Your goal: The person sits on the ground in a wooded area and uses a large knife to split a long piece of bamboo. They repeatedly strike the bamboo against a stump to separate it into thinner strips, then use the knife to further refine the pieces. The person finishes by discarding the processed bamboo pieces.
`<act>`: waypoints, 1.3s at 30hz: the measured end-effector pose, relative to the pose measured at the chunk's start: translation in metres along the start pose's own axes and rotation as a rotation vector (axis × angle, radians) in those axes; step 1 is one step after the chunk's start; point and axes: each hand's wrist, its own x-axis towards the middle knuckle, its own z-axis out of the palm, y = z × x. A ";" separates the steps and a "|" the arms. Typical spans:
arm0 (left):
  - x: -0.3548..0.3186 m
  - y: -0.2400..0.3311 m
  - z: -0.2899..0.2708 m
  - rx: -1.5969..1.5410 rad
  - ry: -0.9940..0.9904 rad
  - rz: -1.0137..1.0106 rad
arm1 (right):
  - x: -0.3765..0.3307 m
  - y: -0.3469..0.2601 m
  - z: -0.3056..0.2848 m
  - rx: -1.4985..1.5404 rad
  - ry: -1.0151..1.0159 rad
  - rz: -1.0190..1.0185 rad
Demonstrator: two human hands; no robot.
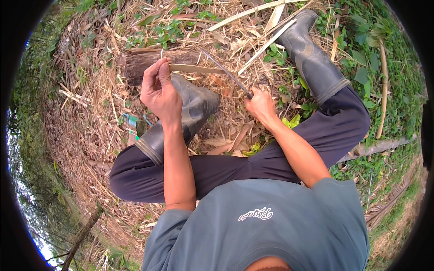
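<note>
My left hand (162,92) pinches one end of a flat, pale strip (196,68), which looks like split bamboo or wood, between thumb and fingers. The strip reaches rightward to a long, thin knife blade (226,72). My right hand (262,106) is closed round the knife's dark handle (250,95). From there the blade slants up and to the left, crossing the strip's right end; whether it cuts in cannot be made out. A short brown log (135,67) lies just beyond my left hand and the strip.
My legs are spread, with a grey rubber boot (199,106) below the strip and another boot (312,58) at the upper right. Long pale strips (266,47) lie between the blade and the right boot. Dry shavings and leaves (90,131) cover the ground; green plants (361,58) grow at right.
</note>
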 end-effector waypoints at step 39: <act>-0.055 0.036 -0.039 0.328 -0.320 -0.837 | -0.014 -0.017 -0.014 0.035 0.006 -0.233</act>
